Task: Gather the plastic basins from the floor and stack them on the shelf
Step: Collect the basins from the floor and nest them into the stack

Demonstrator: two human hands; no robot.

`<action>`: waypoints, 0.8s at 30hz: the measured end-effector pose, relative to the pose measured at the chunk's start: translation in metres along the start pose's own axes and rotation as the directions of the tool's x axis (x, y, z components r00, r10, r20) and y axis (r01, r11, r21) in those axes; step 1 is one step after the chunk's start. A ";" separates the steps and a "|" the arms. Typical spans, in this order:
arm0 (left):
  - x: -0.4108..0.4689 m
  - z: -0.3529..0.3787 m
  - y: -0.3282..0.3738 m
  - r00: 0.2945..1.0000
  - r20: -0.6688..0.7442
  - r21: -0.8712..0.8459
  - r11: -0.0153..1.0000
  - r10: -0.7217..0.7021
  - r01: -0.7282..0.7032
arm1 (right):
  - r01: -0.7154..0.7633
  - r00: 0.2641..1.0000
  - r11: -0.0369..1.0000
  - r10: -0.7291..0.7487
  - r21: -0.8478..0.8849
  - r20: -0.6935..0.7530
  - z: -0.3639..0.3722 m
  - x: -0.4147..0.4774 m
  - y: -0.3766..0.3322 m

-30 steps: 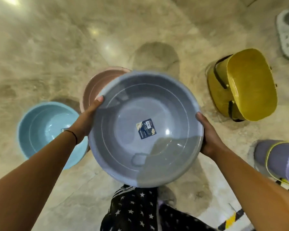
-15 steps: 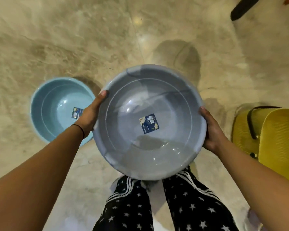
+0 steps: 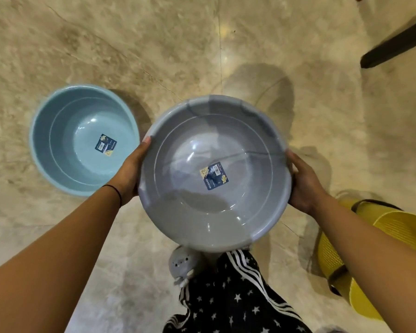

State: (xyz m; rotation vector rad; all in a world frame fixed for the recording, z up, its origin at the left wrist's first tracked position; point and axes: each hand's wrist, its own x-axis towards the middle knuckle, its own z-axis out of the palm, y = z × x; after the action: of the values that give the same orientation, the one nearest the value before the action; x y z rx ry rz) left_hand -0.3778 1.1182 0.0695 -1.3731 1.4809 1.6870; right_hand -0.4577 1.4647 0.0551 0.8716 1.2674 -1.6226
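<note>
I hold a round grey plastic basin (image 3: pixel 226 212) level above the floor, its mouth up and a blue label stuck inside. My left hand (image 3: pixel 130 171) grips its left rim and my right hand (image 3: pixel 303 186) grips its right rim. A light blue basin (image 3: pixel 65 150) with the same kind of label rests upright on the floor to the left, just beyond my left hand. No shelf is in view.
A yellow plastic basket (image 3: pixel 360 267) with black handles lies on its side on the floor at the lower right. A dark furniture leg (image 3: pixel 394 46) crosses the upper right corner. My star-patterned trousers and a grey slipper (image 3: pixel 183 263) are below the basin. The floor is beige marble.
The view has swung left: the pink basin and the purple basket have left the frame, and the blue basin now shows fully. Both hands keep their grip on the grey basin.
</note>
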 end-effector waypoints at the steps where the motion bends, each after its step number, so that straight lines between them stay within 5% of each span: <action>1: 0.002 0.002 -0.003 0.999 -0.005 -0.007 0.999 -0.054 0.054 | -0.038 0.999 0.999 0.037 -0.021 -0.016 -0.001 0.004 0.000; 4: 0.003 0.003 -0.008 0.982 -0.143 0.163 0.976 -0.121 0.144 | -0.112 0.994 0.978 0.111 -0.175 -0.020 0.004 0.014 0.000; 5: 0.003 0.000 -0.010 0.969 -0.239 0.387 0.910 -0.057 0.150 | -0.099 0.995 0.973 0.095 -0.209 -0.030 0.008 0.016 0.001; 7: -0.006 -0.007 -0.013 0.934 -0.328 0.775 0.606 0.141 0.180 | -0.040 0.998 0.967 0.027 -0.250 -0.052 0.020 0.016 0.004; 9: -0.009 -0.014 -0.017 0.937 -0.300 0.827 0.537 0.177 0.163 | 0.001 0.997 0.966 -0.021 -0.257 -0.074 0.031 0.016 0.005; 15: 0.010 -0.017 -0.033 0.970 -0.237 0.380 0.913 -0.061 0.150 | -0.015 0.999 0.945 0.002 -0.328 -0.040 0.045 0.031 0.017; 20: 0.037 -0.027 -0.053 0.956 -0.257 0.084 0.982 -0.143 0.170 | 0.030 1.000 0.938 -0.026 -0.346 0.017 0.047 0.056 0.025; 24: 0.054 -0.041 -0.072 0.995 0.028 -0.123 0.987 -0.101 0.104 | 0.015 0.999 0.958 -0.005 -0.286 0.037 0.034 0.074 0.030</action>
State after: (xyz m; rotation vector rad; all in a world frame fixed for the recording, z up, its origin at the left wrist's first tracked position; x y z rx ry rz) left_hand -0.3206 1.0873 -0.0048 -1.4649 1.2898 1.7481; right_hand -0.4577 1.4125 -0.0142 0.6540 1.4399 -1.4101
